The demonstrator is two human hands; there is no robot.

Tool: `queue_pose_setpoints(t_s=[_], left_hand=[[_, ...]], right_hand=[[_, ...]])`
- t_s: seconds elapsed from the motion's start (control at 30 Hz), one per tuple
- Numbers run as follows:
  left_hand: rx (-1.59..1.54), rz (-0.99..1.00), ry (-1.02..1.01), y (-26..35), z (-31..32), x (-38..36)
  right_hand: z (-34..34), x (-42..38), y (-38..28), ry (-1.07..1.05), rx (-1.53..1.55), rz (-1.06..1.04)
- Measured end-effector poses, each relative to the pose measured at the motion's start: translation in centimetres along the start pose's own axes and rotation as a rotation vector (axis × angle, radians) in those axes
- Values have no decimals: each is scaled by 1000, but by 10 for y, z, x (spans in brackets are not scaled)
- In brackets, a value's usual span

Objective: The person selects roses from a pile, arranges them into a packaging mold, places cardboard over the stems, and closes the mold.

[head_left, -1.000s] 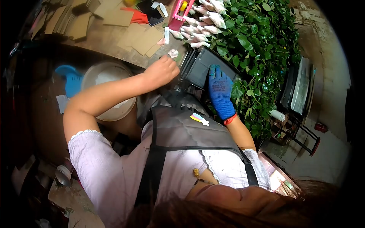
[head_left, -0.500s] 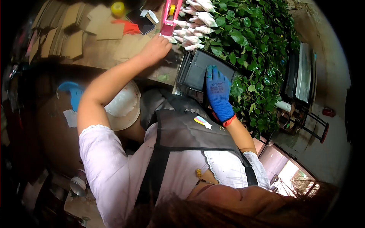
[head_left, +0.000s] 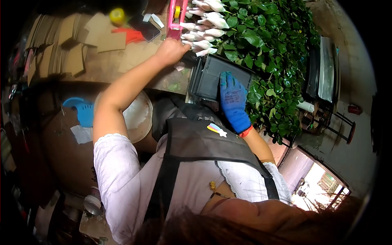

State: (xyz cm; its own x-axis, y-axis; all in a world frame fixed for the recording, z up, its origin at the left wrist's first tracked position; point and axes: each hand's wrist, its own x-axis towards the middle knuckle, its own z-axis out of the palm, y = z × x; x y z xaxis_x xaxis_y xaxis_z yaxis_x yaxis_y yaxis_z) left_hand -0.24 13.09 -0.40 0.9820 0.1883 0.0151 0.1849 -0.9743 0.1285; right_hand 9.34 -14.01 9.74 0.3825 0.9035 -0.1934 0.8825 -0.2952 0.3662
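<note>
My bare left hand (head_left: 173,52) is at the near end of a pink tape dispenser (head_left: 176,18) with a yellow roll in it. Its fingers are curled closed; what they grip, if anything, is hidden. Just right of it, several flower buds in white net sleeves (head_left: 209,34) lie in a pile, with a mass of green leafy stems (head_left: 269,53) beyond. My right hand (head_left: 233,98), in a blue glove, lies with fingers stretched out on a dark grey panel (head_left: 212,77) of a box-like holder. The glove holds nothing visible.
Stacks of cardboard pieces (head_left: 73,34) stand at the table's left. Near them are a yellow apple-like object (head_left: 117,16), a red-orange cloth or glove (head_left: 130,36) and a dark phone-like slab (head_left: 149,30). Below the table edge are a blue plastic chair back (head_left: 83,110) and a white round seat or tub (head_left: 141,116).
My left hand has turned a little and shifted right along the dispenser's near end, with its fingers curled. My gloved right hand stays on the grey panel. The whole view has shifted slightly.
</note>
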Motion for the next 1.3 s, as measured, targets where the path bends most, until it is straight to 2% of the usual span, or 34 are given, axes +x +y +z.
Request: queue_pose_setpoints(t_s=[0.1,0.2,0.27,0.3,0.33,0.4,0.47,0.5,0.53,0.6,0.63,0.73,0.77,0.87,0.97,1.07,1.1,1.13,1.2,1.3], left_hand=[[-127,-108,-172,3,-9,-3],[-149,46,244,6,14,-25],[-152,-93,255,15,12,-54],[-183,-197,200,21,3,-73],[-213,-299,145,28,-7,-89],[-494,-445,-100,38,-25,-108],[-852,-457,-42,78,-51,-113],[-991,-364,6,102,-70,-108],[-1131,-266,50,126,-84,-101],[-1210,-4,133,162,-77,-93],[-1223,58,66,161,-93,-80],[-652,231,140,147,-110,-38],[-625,299,184,145,-109,-23],[-449,509,157,139,-78,19],[-444,589,122,146,-73,42],[-373,559,94,159,-72,43],[-349,548,81,161,-71,39],[-327,555,70,161,-69,36],[-287,564,60,161,-63,33],[-235,571,41,161,-63,33]], right_hand=[[-3,0,3,-2,6,-9],[-8,-3,18,7,171,-44],[-7,-14,37,160,489,-83],[-7,-21,41,237,650,-102],[-11,-28,40,157,815,-58],[-26,-39,36,-2,1145,33],[-37,-41,21,2,1353,-98],[-35,-38,12,-49,1309,-179],[-32,-33,1,85,1304,-298],[-36,-33,-12,290,1439,-283],[-36,-34,-3,224,1392,-230],[-39,-55,33,215,1322,-40],[-23,-65,37,306,1357,71],[24,-89,64,371,1273,317],[70,-86,71,330,1969,509],[120,-60,80,409,1917,604],[124,-59,86,362,2186,601],[116,-62,93,386,2224,538],[92,-74,100,321,2208,570],[24,-105,110,230,1680,513]])
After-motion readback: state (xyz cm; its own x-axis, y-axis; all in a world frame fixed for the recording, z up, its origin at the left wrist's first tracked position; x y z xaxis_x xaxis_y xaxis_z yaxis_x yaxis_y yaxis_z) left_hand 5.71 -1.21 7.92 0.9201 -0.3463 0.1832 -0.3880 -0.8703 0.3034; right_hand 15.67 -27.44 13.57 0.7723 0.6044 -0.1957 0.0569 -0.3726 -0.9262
